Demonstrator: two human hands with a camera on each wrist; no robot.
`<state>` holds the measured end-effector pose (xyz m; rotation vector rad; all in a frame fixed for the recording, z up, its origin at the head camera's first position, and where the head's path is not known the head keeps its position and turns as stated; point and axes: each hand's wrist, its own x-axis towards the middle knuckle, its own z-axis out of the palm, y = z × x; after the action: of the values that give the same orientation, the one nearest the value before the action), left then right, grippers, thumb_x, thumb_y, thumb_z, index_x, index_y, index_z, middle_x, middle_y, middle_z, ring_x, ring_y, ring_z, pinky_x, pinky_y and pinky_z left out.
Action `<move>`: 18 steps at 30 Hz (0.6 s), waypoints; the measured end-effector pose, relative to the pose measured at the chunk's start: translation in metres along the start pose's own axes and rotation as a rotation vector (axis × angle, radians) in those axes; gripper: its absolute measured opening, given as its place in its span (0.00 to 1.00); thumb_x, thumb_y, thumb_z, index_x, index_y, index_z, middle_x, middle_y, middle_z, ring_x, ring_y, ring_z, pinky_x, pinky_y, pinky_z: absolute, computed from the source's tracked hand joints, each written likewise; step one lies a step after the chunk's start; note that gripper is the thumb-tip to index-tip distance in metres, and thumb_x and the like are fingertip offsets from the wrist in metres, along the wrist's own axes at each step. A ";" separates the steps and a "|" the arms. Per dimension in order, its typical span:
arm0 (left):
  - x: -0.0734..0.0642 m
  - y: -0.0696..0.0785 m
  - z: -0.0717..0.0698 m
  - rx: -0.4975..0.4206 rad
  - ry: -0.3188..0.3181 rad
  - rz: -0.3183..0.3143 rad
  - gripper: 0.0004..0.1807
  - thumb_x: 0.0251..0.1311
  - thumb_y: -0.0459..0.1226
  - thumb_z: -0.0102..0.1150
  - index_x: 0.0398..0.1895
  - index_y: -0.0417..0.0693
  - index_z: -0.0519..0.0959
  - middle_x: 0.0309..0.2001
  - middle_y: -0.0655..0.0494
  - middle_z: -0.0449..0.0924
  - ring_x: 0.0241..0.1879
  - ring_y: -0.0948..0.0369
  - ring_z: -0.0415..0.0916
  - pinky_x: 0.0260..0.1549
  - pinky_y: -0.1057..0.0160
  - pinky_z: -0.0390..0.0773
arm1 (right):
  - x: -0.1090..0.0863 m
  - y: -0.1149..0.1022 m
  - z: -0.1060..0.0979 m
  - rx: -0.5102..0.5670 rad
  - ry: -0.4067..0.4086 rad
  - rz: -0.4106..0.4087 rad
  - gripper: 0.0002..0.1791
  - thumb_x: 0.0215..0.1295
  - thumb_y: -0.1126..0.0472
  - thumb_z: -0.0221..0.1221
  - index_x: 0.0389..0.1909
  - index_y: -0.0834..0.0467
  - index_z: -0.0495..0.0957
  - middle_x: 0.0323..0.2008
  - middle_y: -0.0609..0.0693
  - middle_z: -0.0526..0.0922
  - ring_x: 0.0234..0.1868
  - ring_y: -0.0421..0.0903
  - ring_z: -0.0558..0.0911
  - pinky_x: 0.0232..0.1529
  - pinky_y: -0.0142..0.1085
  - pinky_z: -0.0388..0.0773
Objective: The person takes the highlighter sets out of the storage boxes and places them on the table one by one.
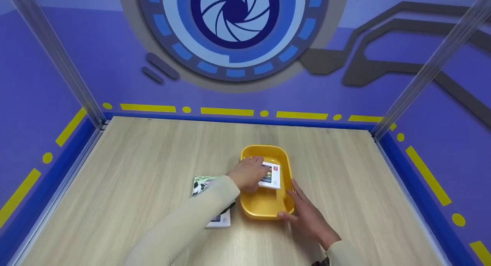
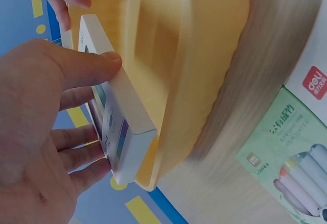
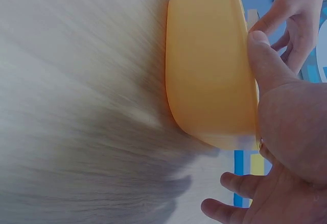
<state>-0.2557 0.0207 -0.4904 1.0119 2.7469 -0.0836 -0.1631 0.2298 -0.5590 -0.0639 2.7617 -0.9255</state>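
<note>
My left hand (image 1: 249, 174) holds a flat white cardboard box (image 1: 273, 177) over a yellow plastic tub (image 1: 264, 216). The left wrist view shows the thumb on one narrow side of the box (image 2: 130, 99) and the fingers against its printed face. A red logo marks one corner of it. At the tub's near right corner is my right hand (image 1: 308, 216), thumb at the front rim and fingers along the right side. In the right wrist view that thumb presses the tub's wall (image 3: 212, 71) near the rim, while two fingers extend past it.
Left of the tub, partly under my left sleeve, lie a green highlighter box (image 2: 265, 147) with a panda print and a white box (image 2: 301, 76) with a red logo. Blue printed panels (image 1: 230, 97) wall the wooden table (image 1: 153, 154) at the back and both sides.
</note>
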 end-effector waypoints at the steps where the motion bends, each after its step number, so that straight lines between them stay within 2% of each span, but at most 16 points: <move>1: 0.000 -0.001 0.000 0.006 0.000 -0.001 0.33 0.58 0.42 0.66 0.67 0.56 0.68 0.62 0.50 0.69 0.61 0.55 0.66 0.72 0.53 0.61 | 0.000 0.000 0.000 -0.004 0.002 -0.003 0.45 0.53 0.42 0.67 0.71 0.53 0.63 0.79 0.42 0.38 0.76 0.52 0.55 0.72 0.53 0.59; 9: -0.003 -0.005 -0.001 0.020 -0.002 -0.011 0.32 0.57 0.42 0.66 0.66 0.54 0.69 0.61 0.50 0.71 0.60 0.55 0.66 0.71 0.54 0.63 | -0.001 0.000 0.000 -0.021 0.003 -0.001 0.46 0.53 0.40 0.67 0.70 0.54 0.64 0.79 0.42 0.39 0.76 0.52 0.56 0.72 0.53 0.59; 18: -0.006 -0.012 -0.002 -0.016 0.000 -0.032 0.32 0.57 0.40 0.67 0.65 0.54 0.70 0.61 0.50 0.71 0.60 0.55 0.66 0.71 0.53 0.63 | 0.000 -0.001 0.000 -0.012 -0.001 0.020 0.46 0.52 0.39 0.66 0.70 0.54 0.64 0.79 0.41 0.38 0.76 0.53 0.55 0.72 0.54 0.58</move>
<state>-0.2590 0.0078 -0.4874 0.9638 2.7596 -0.0673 -0.1632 0.2287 -0.5587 -0.0388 2.7614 -0.9042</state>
